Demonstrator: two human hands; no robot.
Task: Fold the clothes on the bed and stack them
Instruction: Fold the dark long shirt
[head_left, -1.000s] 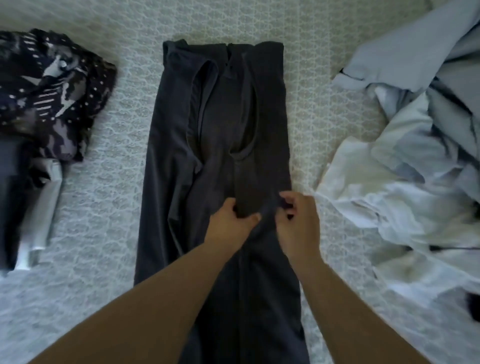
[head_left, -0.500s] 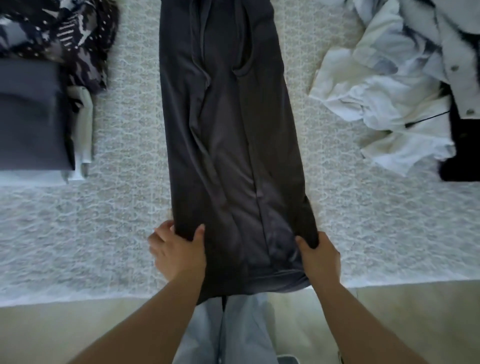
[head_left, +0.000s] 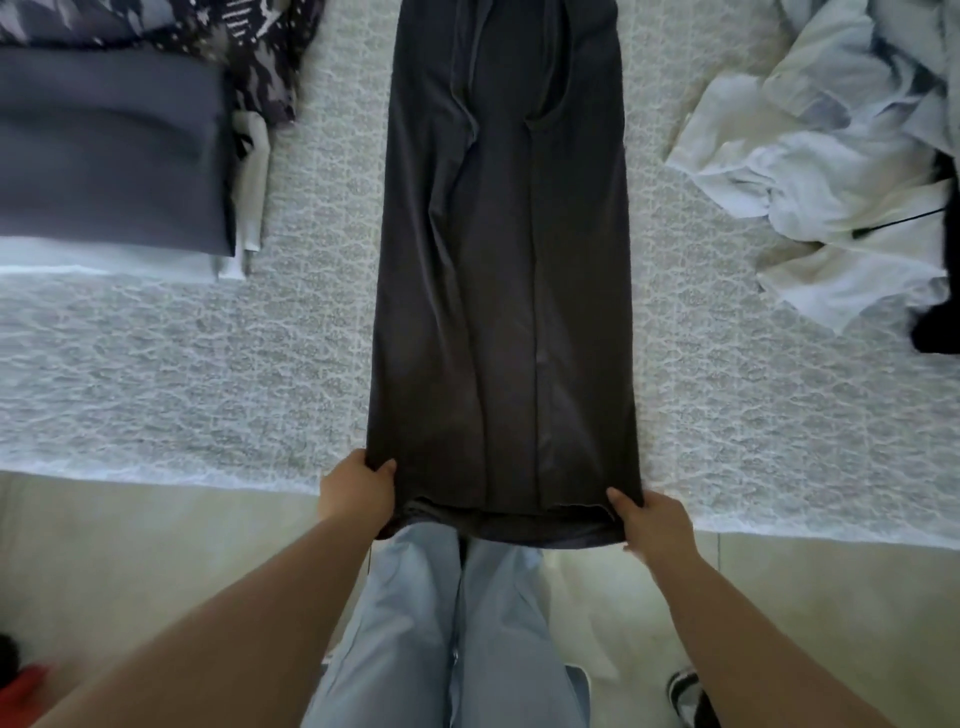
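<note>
- The bed (head_left: 208, 374), under a pale lace-patterned cover, fills most of the view; I stand at its near edge with the floor and my light blue trousers (head_left: 441, 623) below me.
- The dark garment (head_left: 498, 260) lies lengthwise down the middle of the bed, its sides already turned in to make one long narrow strip, with its lower hem hanging just over the bed's edge. By my reckoning the crosswise folds are all that remain for this piece.
- The unfolded heap (head_left: 831, 171) of white and pale clothes sits crumpled on my right, with something black at its outer edge. That much of the job looks untouched.
- The folded stack (head_left: 109, 156) on my left shows a grey piece on top, white layers beneath it and a dark patterned garment (head_left: 249, 47) bunched just behind. I judge the task somewhere near its middle.
- My left hand (head_left: 356, 491) grips the hem's left corner, thumb on top of the cloth.
- My right hand (head_left: 654, 522) grips the hem's right corner the same way; the two hands are set well apart, a strip's width between them.
</note>
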